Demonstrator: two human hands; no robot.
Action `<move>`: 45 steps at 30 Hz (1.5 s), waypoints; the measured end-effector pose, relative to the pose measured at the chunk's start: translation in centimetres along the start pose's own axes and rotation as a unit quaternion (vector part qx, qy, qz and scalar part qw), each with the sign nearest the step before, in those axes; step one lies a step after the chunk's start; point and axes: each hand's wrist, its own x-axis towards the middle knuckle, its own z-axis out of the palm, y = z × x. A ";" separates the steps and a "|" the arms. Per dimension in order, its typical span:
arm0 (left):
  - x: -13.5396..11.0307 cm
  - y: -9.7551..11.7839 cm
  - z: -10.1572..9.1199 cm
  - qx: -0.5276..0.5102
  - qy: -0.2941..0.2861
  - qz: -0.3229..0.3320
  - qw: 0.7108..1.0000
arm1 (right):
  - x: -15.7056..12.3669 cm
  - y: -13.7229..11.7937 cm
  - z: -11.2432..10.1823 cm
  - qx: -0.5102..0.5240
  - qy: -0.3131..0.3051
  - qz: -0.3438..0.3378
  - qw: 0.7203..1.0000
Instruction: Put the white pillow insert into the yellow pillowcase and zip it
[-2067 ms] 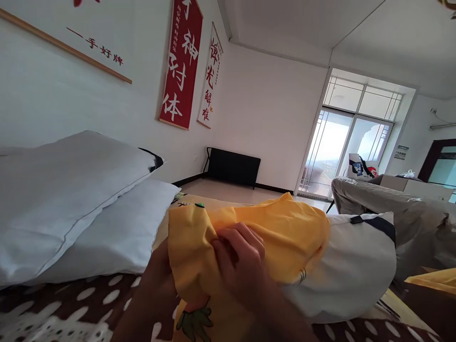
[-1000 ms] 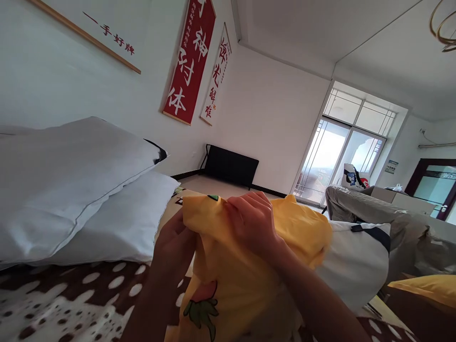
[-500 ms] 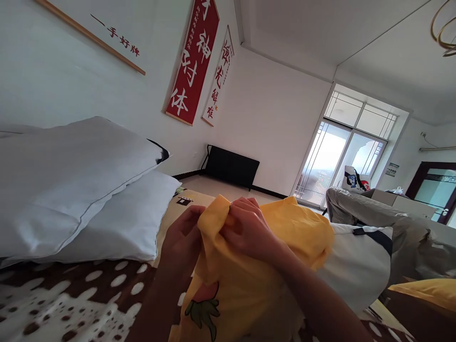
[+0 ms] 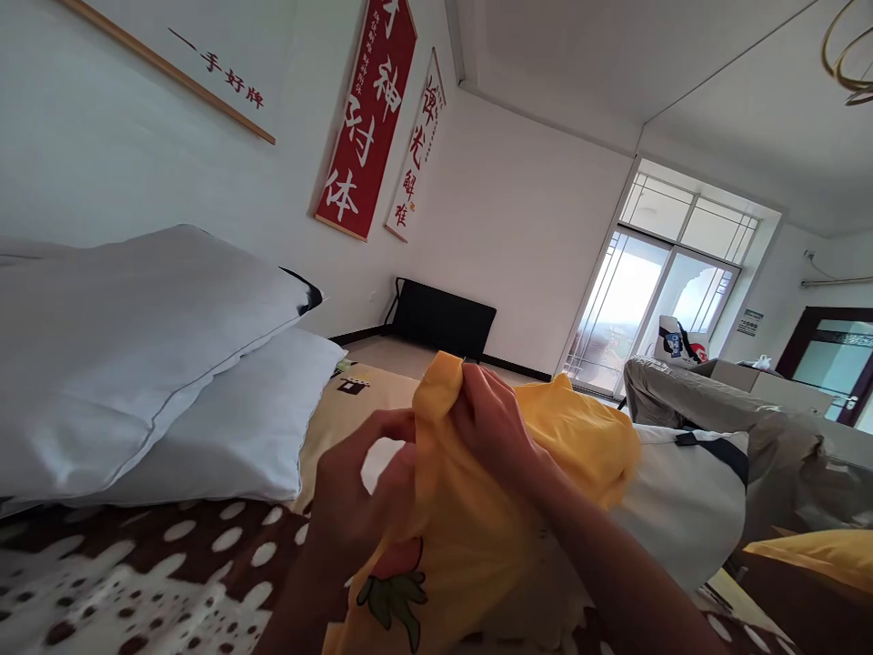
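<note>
A yellow pillowcase (image 4: 470, 509) with a red and green plant print fills the space between my hands. My right hand (image 4: 495, 423) grips its bunched upper edge, fingers curled into the cloth. My left hand (image 4: 365, 487) pinches the left side of the same edge, thumb and forefinger curved with a gap between them. Behind the cloth to the right lies a white pillow (image 4: 688, 509) with a dark corner strip; part of it is covered by the yellow fabric. How far the pillow reaches inside the case is hidden.
Stacked white pillows (image 4: 164, 364) lie at left on a brown and white spotted blanket (image 4: 225, 555). Another yellow pillow (image 4: 818, 559) is at the right edge. Beyond stand a plastic-wrapped piece of furniture (image 4: 688, 391) and a black folded panel (image 4: 443, 318) by the wall.
My right hand has moved slightly up and right, raising the pillowcase edge. My left hand's thumb and forefinger have opened into a wider curve, lower along the cloth.
</note>
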 end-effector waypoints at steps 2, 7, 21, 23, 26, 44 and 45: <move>-0.3 0.0 0.1 0.086 -0.108 0.025 0.990 | 0.2 0.4 0.0 0.012 -0.009 0.004 1.000; -0.5 -0.9 1.6 0.167 -0.173 0.003 0.971 | 0.7 1.3 -0.5 0.016 0.002 0.024 1.000; 0.8 -2.7 0.5 -0.128 -0.177 -0.147 0.965 | 0.6 4.4 -4.5 0.019 -0.020 0.118 0.993; 0.9 -3.9 1.5 -0.128 -0.123 -0.158 0.971 | 0.6 4.3 -4.9 0.025 -0.007 0.121 0.992; 1.1 -5.8 3.0 -0.078 -0.037 -0.145 0.986 | 0.8 3.8 -4.9 0.030 -0.010 0.106 0.994; -0.4 2.2 0.9 -0.004 0.135 -0.136 0.982 | 1.0 -0.8 -1.4 -0.157 -0.079 -0.234 0.956; -0.4 2.3 0.9 -0.006 0.131 -0.142 0.981 | 1.0 -0.9 -1.6 -0.157 -0.079 -0.239 0.955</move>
